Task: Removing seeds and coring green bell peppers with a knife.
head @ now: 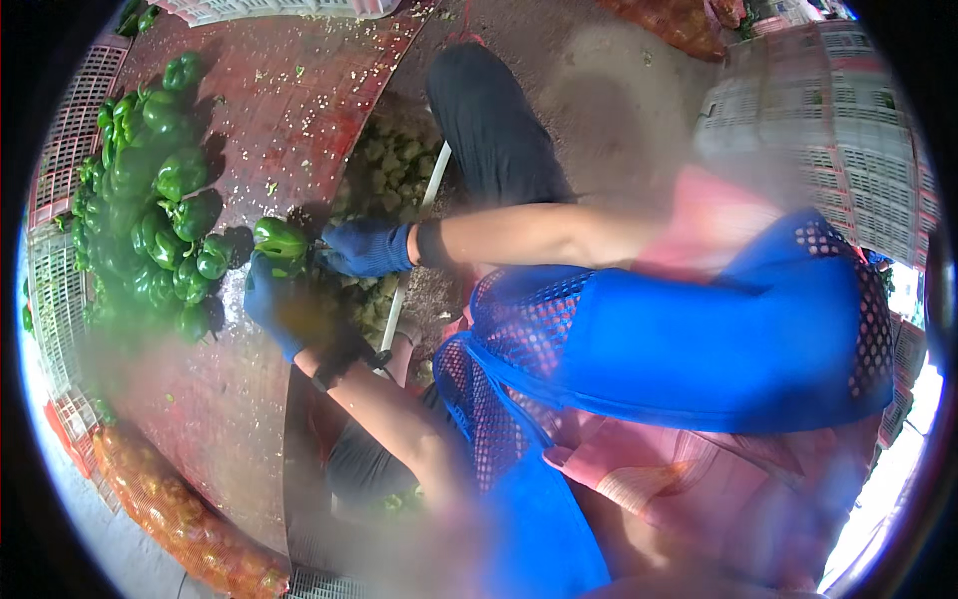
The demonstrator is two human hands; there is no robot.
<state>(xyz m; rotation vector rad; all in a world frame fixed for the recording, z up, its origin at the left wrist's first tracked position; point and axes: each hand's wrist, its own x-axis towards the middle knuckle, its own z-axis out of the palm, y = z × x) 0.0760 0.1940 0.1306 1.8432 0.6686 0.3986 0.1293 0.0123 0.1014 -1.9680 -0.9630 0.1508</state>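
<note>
My left hand (288, 303), in a blue knit glove, grips a green bell pepper (278, 236) at the edge of a worn red board (247, 127). Blur covers part of this hand. My right hand (367, 247), gloved in the same blue, is curled beside the pepper's right end. A small glint shows at its fingertips, but what it holds is too small to make out. Beyond the hands lies a heap of whole green bell peppers (161, 176). Pale green scraps (393, 168) lie below the hands, beside the board's edge.
White and red plastic crates (60, 292) line the board's far side. An orange mesh sack (179, 524) lies at lower left, another mesh sack (673, 26) at the top. Stacked crates (816, 135) stand at right. A white bar (434, 180) runs near my knees. Pale seeds dot the board.
</note>
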